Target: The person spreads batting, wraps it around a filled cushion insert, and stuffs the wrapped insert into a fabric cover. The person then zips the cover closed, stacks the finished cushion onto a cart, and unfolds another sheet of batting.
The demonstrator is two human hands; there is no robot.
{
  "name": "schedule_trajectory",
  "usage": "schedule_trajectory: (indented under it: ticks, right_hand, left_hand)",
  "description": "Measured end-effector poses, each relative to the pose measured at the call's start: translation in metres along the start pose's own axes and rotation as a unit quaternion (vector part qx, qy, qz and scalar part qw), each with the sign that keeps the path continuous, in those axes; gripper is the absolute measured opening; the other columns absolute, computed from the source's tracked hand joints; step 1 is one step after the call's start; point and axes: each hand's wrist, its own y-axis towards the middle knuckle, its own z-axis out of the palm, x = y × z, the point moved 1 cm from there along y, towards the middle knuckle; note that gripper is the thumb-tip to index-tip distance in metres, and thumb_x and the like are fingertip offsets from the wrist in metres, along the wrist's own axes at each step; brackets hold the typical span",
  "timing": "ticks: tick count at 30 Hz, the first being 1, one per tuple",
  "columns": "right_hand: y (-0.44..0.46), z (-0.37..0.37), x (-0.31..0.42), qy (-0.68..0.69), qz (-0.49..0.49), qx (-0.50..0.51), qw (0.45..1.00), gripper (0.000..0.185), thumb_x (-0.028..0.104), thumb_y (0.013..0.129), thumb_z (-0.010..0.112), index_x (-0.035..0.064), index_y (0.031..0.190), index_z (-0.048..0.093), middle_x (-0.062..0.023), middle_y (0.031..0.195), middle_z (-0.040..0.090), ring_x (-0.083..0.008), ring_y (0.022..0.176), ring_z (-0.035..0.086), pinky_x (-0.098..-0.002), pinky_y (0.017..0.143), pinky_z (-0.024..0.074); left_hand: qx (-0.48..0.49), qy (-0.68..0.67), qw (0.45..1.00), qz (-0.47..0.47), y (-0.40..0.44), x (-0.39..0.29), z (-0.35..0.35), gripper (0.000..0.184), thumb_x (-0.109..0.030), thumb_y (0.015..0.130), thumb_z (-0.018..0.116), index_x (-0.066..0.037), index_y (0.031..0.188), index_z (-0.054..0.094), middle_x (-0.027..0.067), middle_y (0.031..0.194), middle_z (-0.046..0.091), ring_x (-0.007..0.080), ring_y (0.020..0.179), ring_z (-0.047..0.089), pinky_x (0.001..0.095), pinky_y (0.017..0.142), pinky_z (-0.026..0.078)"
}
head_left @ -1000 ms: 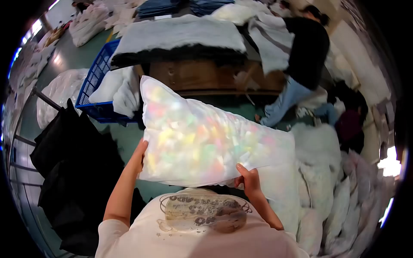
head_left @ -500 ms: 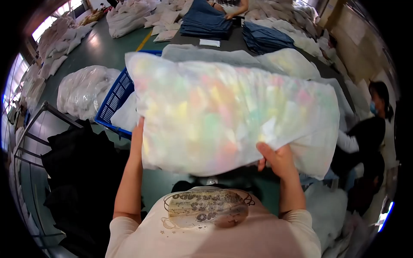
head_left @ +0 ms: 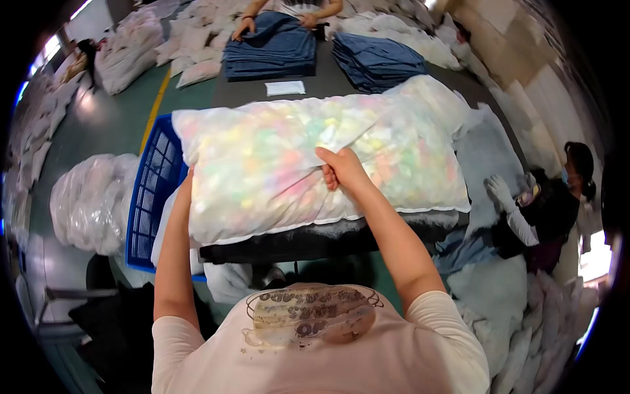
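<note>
The right hand [head_left: 340, 172] had its fingers clamped on the pillow [head_left: 256, 161]; the left hand [head_left: 189, 177] met its edge, finger state hidden.

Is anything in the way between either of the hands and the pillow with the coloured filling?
Nothing visible. The right hand directly grips a bunched fold of the pillow on its upper face. The left hand is at its left edge, mostly hidden, so its contact can't be confirmed.

We look through a single head-worn wide-angle camera, forward and down over the wearer's printed T-shirt [head_left: 315, 341], with the stuffed pillow [head_left: 262, 190] close below and the surface [head_left: 327, 82] reaching away ahead.
</note>
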Motion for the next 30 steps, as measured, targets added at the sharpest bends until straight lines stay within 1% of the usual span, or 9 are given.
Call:
schedule_trajectory:
  ticks: [6, 10, 13, 15, 17, 19, 22, 26, 30]
  right_hand:
    - [-0.017, 0.003, 0.036, -0.042, 0.043, 0.051, 0.997, 0.051, 0.039, 0.096, 0.062, 0.0012, 0.062, 0.057, -0.0093, 0.054, 0.057, -0.0178, 0.046, 0.056, -0.031, 0.047, 0.0474]
    - [-0.037, -0.021, 0.033, -0.014, -0.002, 0.163, 0.986, 0.04, 0.033, 0.1, 0.057, 0.0015, 0.077, 0.065, -0.0085, 0.069, 0.066, -0.016, 0.065, 0.067, -0.0291, 0.065, 0.0537]
    - [-0.067, -0.074, 0.073, -0.276, -0.088, 0.262, 0.921, 0.032, 0.031, 0.099, 0.057, 0.0042, 0.087, 0.069, -0.0056, 0.077, 0.069, -0.0134, 0.071, 0.067, -0.0281, 0.068, 0.0538]
    - [-0.068, -0.125, 0.111, -0.431, -0.15, 0.108, 0.883, 0.025, 0.029, 0.097, 0.06, 0.0066, 0.096, 0.069, -0.0035, 0.084, 0.071, -0.0105, 0.075, 0.066, -0.0275, 0.073, 0.0538]
    - [-0.05, -0.164, 0.145, -0.325, -0.113, -0.072, 0.936, 0.022, 0.028, 0.094, 0.064, 0.0074, 0.1, 0.069, -0.0065, 0.088, 0.07, -0.0153, 0.077, 0.066, -0.0298, 0.078, 0.0542]
    - [0.005, -0.218, 0.156, -0.457, -0.353, -0.112, 0.809, 0.024, 0.028, 0.092, 0.063, 0.0082, 0.106, 0.066, -0.0147, 0.1, 0.071, -0.0284, 0.092, 0.067, -0.0373, 0.081, 0.0519]
    - [0.082, -0.254, 0.097, -0.596, -0.508, -0.141, 0.606, 0.038, 0.031, 0.093, 0.062, 0.0051, 0.121, 0.06, -0.0171, 0.123, 0.064, -0.0363, 0.115, 0.058, -0.0455, 0.096, 0.0456]
    - [0.107, -0.222, -0.018, -0.687, -0.414, -0.052, 0.594, 0.06, 0.03, 0.094, 0.059, -0.0041, 0.142, 0.045, -0.02, 0.148, 0.046, -0.0376, 0.14, 0.039, -0.0574, 0.114, 0.0276]
    - [0.106, -0.201, -0.035, -0.718, -0.414, -0.134, 0.543, 0.061, 0.026, 0.087, 0.06, -0.0015, 0.14, 0.049, -0.017, 0.141, 0.051, -0.0386, 0.137, 0.041, -0.0557, 0.114, 0.0269]
  left_hand:
    - [-0.033, 0.081, 0.996, 0.011, 0.048, 0.021, -0.041, 0.05, -0.029, 0.101, 0.052, 0.0, 0.141, 0.047, 0.0183, 0.136, 0.054, 0.0231, 0.119, 0.058, 0.0324, 0.097, 0.048]
    - [-0.246, 0.111, 0.929, 0.252, -0.029, -0.032, 0.011, 0.049, -0.016, 0.099, 0.056, -0.001, 0.144, 0.045, 0.0188, 0.14, 0.052, 0.0255, 0.127, 0.052, 0.035, 0.106, 0.042]
    - [-0.205, 0.213, 0.859, 0.417, -0.07, -0.087, 0.079, 0.045, -0.012, 0.098, 0.055, -0.003, 0.142, 0.05, 0.0166, 0.141, 0.053, 0.0262, 0.131, 0.049, 0.0365, 0.11, 0.038]
    - [-0.112, 0.309, 0.841, 0.431, -0.08, -0.108, 0.163, 0.043, -0.017, 0.097, 0.056, -0.003, 0.138, 0.054, 0.0114, 0.14, 0.055, 0.0225, 0.131, 0.049, 0.036, 0.112, 0.035]
    - [0.065, 0.428, 0.808, 0.399, -0.076, -0.112, 0.256, 0.045, -0.017, 0.095, 0.056, -0.002, 0.137, 0.054, 0.0141, 0.141, 0.055, 0.0275, 0.131, 0.051, 0.0402, 0.113, 0.035]
    - [0.158, 0.626, 0.591, 0.483, -0.053, -0.109, 0.331, 0.046, -0.017, 0.093, 0.056, -0.003, 0.136, 0.054, 0.0199, 0.14, 0.055, 0.0341, 0.13, 0.051, 0.0451, 0.113, 0.035]
    - [0.169, 0.622, 0.568, 0.512, -0.006, -0.072, 0.426, 0.049, -0.022, 0.091, 0.054, 0.001, 0.135, 0.054, 0.0238, 0.138, 0.054, 0.0398, 0.13, 0.049, 0.0518, 0.115, 0.031]
    - [0.151, 0.743, 0.456, 0.465, 0.05, 0.022, 0.43, 0.061, -0.029, 0.093, 0.047, 0.009, 0.14, 0.045, 0.0282, 0.145, 0.045, 0.0421, 0.139, 0.039, 0.0555, 0.119, 0.021]
    - [0.224, 0.739, 0.498, 0.395, 0.061, 0.023, 0.422, 0.066, -0.031, 0.094, 0.041, 0.01, 0.146, 0.036, 0.0281, 0.156, 0.03, 0.0382, 0.149, 0.022, 0.053, 0.123, 0.009]
